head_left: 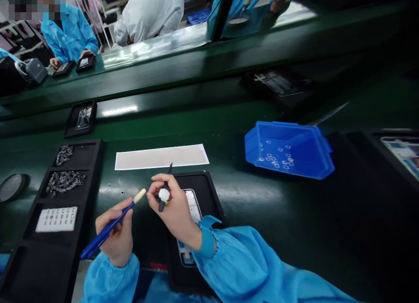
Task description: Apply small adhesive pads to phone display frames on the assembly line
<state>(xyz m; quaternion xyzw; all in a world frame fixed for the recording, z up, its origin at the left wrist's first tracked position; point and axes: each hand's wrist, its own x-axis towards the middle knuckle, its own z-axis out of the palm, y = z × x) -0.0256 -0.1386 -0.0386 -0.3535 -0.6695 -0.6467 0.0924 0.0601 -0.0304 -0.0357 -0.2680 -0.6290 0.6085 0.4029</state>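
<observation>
Left hand (114, 235) clamped on blue-handled swab (109, 226), pale tip toward 2 o'clock. Right hand (172, 207) gripping black pen tool (164, 194) above tray (209, 194). Phone frame (193, 209) mostly hidden beneath wrist.

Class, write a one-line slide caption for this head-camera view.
Left hand holds a blue swab, right hand grips black tweezers above a phone frame in a black tray.

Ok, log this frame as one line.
left hand: holds blue swab stick | right hand: holds black tool, touching swab tip | beneath: phone frame in black tray
</observation>
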